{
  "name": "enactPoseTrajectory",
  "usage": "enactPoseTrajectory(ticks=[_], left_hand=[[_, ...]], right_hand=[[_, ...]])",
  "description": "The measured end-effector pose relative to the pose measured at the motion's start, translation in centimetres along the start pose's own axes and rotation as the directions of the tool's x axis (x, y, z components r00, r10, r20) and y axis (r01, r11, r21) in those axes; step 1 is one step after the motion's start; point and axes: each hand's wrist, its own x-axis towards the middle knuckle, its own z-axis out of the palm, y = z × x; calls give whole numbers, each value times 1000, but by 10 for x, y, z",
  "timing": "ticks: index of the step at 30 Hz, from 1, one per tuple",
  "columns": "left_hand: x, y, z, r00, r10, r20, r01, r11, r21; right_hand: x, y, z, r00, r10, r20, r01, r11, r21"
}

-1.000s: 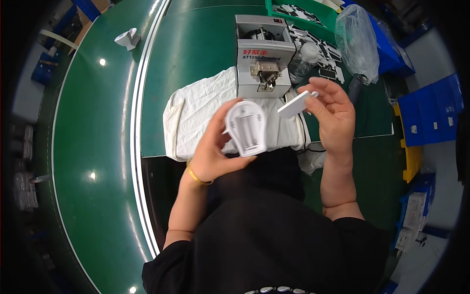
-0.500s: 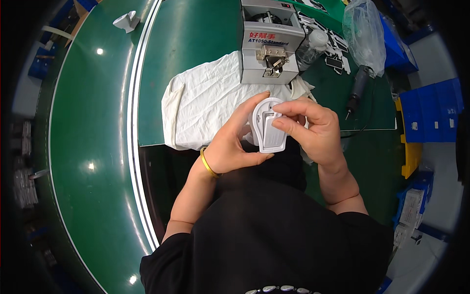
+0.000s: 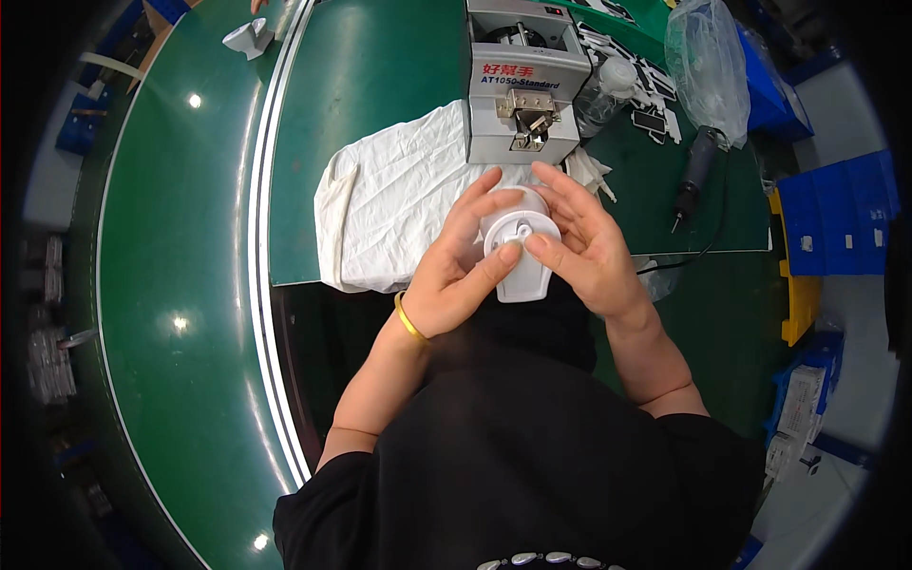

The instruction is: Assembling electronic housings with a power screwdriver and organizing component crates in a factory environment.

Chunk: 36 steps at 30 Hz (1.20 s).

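In front of my body I hold a white plastic housing (image 3: 522, 277) with a rounded upper end and a narrower, straight lower end. My left hand (image 3: 458, 266) wraps its left side, the thumb resting on the face near a small recessed fitting. My right hand (image 3: 597, 258) cups the other side, its thumb tip pressing the face close to the left thumb. Fingers of both hands go round behind the housing, where they are partly hidden. Below the hands, a white cloth (image 3: 389, 199) lies over the green table's edge.
A grey metal machine (image 3: 522, 85) stands beyond the cloth. To the right are a corded electric screwdriver (image 3: 696, 176), a clear bottle (image 3: 601, 100), small black-and-white parts (image 3: 651, 122) and blue bins (image 3: 836, 228). Another white part (image 3: 249, 40) sits on the green surface at left.
My right hand has shifted from pinching at the housing's upper face to cupping its right side. My left thumb has moved onto the face. A fingertip-like shape now shows at the top left edge.
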Motion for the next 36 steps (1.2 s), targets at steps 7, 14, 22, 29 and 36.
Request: enactPoseTrajectory(ticks=[7,14,22,29,36], left_hand=[[1,2,8,995,94,-15,-95,990,-106],[-4,5,14,998,51,-23,-50,997,52],[-6,-7,8,987,160,32,-151,826,543],[-3,-37,10,982,171,83,-185,759,624],[-4,-52,11,950,265,163,-295,599,745]], right_hand=[[-4,4,10,982,-185,-45,182,981,-67],[-1,3,-2,998,-18,-53,22,997,76],[17,12,-101,852,-253,-459,129,950,-285],[16,33,-232,331,-255,-909,-843,354,-406],[-6,41,-280,606,184,-774,-92,983,161]])
